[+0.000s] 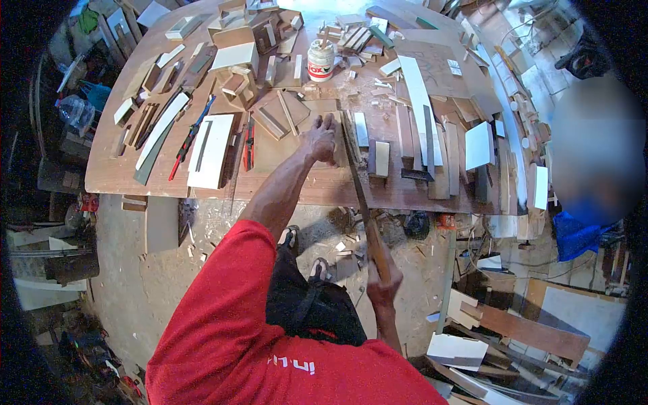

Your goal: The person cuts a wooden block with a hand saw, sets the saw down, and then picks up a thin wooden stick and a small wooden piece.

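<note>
My right hand [385,287] is wrapped around the wooden handle [379,253] of a hand saw, in front of the table's near edge. The long, narrow, dark saw blade [357,177] runs up from it over the tabletop. My left hand [321,140] presses down with bent fingers on a flat brown wooden board [327,106], just left of the blade. A thin wood strip [350,131] lies beside the blade. Where the blade's teeth meet the wood cannot be made out.
On the wooden table [216,181] stand a white glue jar [320,62] and small wooden boxes [237,86]. Red-handled tools [248,145], a white-topped panel [210,152] and a dark metal square [418,174] lie around. Offcuts litter the floor; a person [597,155] is at right.
</note>
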A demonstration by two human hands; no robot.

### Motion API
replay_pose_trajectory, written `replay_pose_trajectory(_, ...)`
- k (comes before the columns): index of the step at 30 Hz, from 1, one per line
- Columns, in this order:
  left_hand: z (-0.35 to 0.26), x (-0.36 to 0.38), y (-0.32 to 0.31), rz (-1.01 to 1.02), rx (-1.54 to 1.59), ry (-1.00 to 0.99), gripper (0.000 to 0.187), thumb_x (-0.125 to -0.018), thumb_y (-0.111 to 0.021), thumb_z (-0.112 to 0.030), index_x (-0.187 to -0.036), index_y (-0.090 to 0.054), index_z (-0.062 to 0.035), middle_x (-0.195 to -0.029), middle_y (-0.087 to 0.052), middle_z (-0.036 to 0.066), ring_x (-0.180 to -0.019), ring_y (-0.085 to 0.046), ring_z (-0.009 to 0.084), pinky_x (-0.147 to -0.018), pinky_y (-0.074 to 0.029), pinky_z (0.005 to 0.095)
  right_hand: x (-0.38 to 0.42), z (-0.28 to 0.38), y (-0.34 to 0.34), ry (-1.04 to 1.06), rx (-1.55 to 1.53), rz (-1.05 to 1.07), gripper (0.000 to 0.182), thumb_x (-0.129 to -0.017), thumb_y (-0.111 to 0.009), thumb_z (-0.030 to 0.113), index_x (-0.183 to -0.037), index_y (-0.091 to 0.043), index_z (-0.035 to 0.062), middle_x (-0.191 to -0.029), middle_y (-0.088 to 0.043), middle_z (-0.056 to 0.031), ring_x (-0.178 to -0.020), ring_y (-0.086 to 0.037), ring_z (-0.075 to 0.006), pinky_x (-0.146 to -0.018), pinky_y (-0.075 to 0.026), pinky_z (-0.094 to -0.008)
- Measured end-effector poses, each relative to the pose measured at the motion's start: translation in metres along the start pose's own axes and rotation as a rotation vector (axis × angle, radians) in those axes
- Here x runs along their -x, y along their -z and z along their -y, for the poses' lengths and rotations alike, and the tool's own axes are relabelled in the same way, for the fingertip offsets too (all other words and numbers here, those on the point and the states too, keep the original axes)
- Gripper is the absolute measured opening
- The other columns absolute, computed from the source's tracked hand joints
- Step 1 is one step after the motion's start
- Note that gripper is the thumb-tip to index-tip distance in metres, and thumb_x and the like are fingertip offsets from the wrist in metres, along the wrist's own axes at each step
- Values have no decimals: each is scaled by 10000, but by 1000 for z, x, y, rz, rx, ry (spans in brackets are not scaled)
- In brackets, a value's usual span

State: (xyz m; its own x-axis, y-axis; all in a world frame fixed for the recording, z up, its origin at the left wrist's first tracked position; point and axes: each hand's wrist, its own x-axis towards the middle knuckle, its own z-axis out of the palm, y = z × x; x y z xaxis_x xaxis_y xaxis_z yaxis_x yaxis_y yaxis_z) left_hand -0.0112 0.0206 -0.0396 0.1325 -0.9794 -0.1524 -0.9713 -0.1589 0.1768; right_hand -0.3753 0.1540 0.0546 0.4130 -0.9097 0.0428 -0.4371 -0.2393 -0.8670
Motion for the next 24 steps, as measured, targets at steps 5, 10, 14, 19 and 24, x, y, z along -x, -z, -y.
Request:
replay_pose_trajectory(5, 2, -11, -15, 85, 30, 100, 1249, -494, -909, -412, -1473, -221, -53, -1564, -142, 110, -1411, -173, 416, -972, -421, 628, 15, -2, 0, -101, 11, 4, 438, -788, -602, 11, -1216, -565, -70, -997, -687, -164, -864, -673, -224, -779, -514, -307)
replay_pose_trajectory(10, 3, -14, -12, 76, 15, 94, 1237, -513, -900, -383, -1480, -202, -59, -1560, -164, 110, -1408, -178, 416, -970, -424, 624, 7, -9, 4, -43, 24, -53, 426, -794, -595, 14, -1210, -570, -71, -984, -679, -164, -869, -667, -200, -783, -512, -309)
replay_pose_trajectory(14, 9, -8, -17, 35, -34, -23, 1100, -571, -772, -634, -1314, -449, 109, -1493, -296, 234, -1437, -97, 384, -1180, -96, 473, 4, -7, -1, -187, 33, 116, 382, -795, -567, 4, -1172, -585, -50, -980, -674, -151, -880, -656, -197, -792, -504, -309)
replay_pose_trajectory(19, -6, 6, 11, 152, -148, -18, 1008, -590, -753, -642, -1248, -534, 89, -1473, -337, 222, -1433, -110, 394, -1171, -104, 499, 6, -8, 1, -163, 37, 70, 361, -780, -543, -23, -1134, -615, -24, -977, -682, -127, -892, -652, -196, -794, -502, -320)
replay_pose_trajectory(24, -14, 10, 19, 177, -242, -105, 990, -567, -739, -675, -1198, -580, 72, -1427, -382, 235, -1421, -104, 436, -1157, -119, 532, 26, 11, 14, -183, 5, 56, 367, -783, -541, -21, -1142, -618, -6, -997, -682, -124, -915, -648, -183, -822, -497, -305)
